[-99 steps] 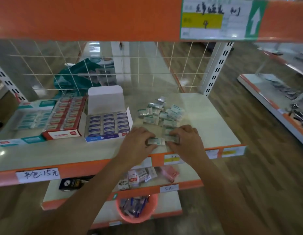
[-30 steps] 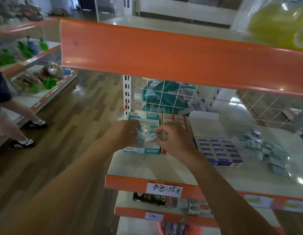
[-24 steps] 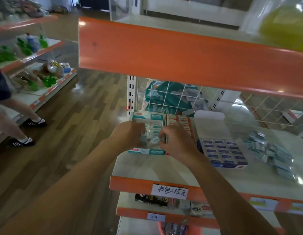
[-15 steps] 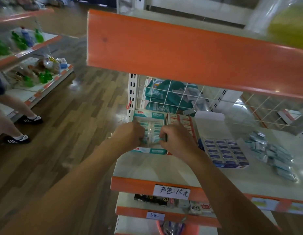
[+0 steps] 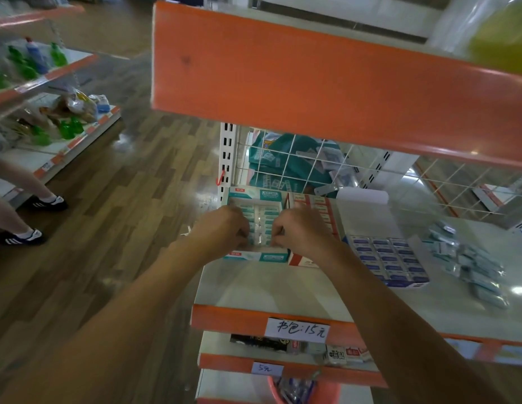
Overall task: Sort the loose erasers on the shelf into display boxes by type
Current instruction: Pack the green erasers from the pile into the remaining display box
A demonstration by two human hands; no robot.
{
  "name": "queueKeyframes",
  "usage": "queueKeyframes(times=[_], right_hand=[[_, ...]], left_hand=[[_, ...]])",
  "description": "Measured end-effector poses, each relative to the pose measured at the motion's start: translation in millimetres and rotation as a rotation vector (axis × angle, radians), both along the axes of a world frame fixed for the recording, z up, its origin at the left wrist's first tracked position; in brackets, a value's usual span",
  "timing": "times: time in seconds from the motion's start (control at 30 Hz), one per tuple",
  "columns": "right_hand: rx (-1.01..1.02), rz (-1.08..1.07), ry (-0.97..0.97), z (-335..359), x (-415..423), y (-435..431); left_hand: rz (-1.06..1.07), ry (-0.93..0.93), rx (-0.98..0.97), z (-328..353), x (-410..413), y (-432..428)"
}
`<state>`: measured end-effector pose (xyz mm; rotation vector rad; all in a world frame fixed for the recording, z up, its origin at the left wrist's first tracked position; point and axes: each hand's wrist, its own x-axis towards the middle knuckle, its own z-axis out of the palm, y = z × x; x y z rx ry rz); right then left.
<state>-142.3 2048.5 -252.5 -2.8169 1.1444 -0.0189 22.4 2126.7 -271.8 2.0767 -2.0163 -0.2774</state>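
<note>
A teal display box [image 5: 255, 256] stands at the shelf's left end, with rows of teal-wrapped erasers in it. My left hand [image 5: 221, 228] and my right hand [image 5: 300, 228] are both inside it, fingers curled down onto wrapped erasers [image 5: 261, 233] in the front row. To its right come a red display box [image 5: 322, 208] and a blue display box [image 5: 388, 258] full of blue erasers. A pile of loose teal erasers [image 5: 464, 258] lies at the shelf's right.
An orange upper shelf edge [image 5: 312, 83] hangs close overhead. A wire grid [image 5: 312, 167] backs the shelf, with teal bags behind it. Lower shelves hold small boxes and a pink basket [image 5: 306, 392]. A person's legs [image 5: 17, 199] stand on the wooden floor at left.
Both hands have carried the erasers from the loose pile to the teal box, then lowered them into its front row. My view has turned left.
</note>
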Motion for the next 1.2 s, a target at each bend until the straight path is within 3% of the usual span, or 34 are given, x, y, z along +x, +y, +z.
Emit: queueKeyframes(times=[0.3,0.47,0.57,0.87,1.2], right_hand=[[-0.040,0.027,0.017,-2,0,3],[-0.141,0.017,-0.149,9,-23,-1],[-0.176,-0.011,-0.247,14,-45,-5],[-0.157,-0.201,-0.317,14,-148,-25],[-0.178,-0.447,-0.298,-7,-297,-44]], left_hand=[[-0.021,-0.047,0.002,2,3,-3],[-0.157,-0.202,-0.039,13,-13,-5],[0.018,-0.256,-0.151,20,-33,-13],[-0.085,-0.081,-0.287,38,-141,-47],[-0.343,-0.044,-0.238,42,-289,-94]])
